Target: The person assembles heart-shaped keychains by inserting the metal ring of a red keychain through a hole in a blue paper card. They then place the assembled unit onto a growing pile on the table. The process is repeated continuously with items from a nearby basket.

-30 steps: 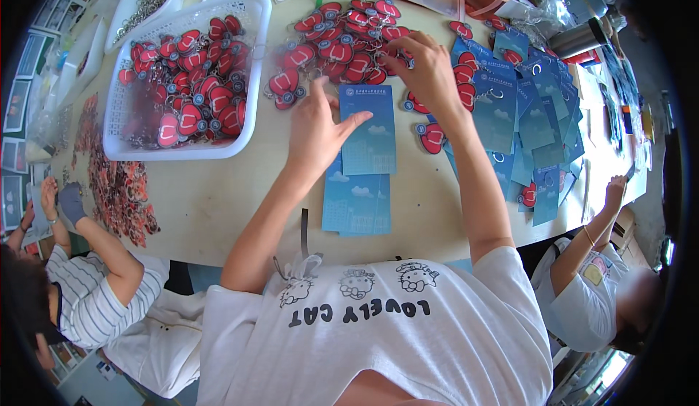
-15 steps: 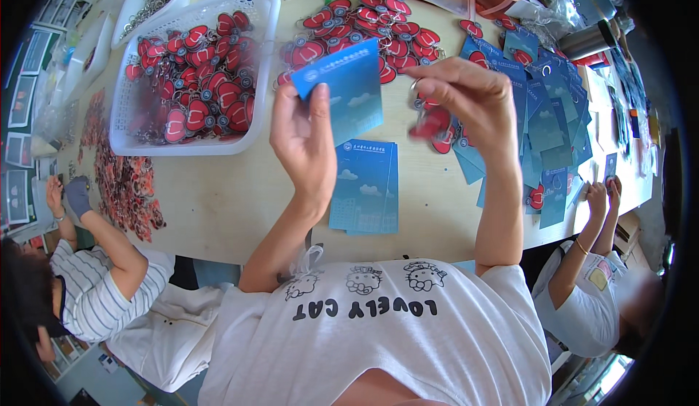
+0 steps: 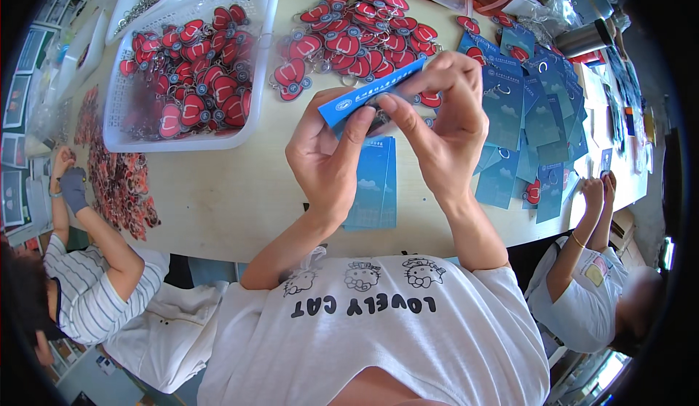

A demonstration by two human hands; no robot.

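Observation:
My left hand is closed on a blue backing card, its printed top strip tipped up toward me. Against the same card my right hand is closed, with its thumb beside the left thumb. Between the thumbs a bit of grey metal shows, part of the keychain in my right hand; its red charm is mostly hidden by my fingers. Below the hands a small stack of blue cards lies on the table. Beyond them is a loose heap of red keychains.
A white plastic basket of red keychains stands left, a tray of metal rings behind it. Orange-red pieces lie farther left. Cards with keychains spread at right, near a steel flask. Co-workers sit on both sides.
My right hand has moved left and brought the keychain to the card. The card has tipped so its face is foreshortened, and both hands now meet at it.

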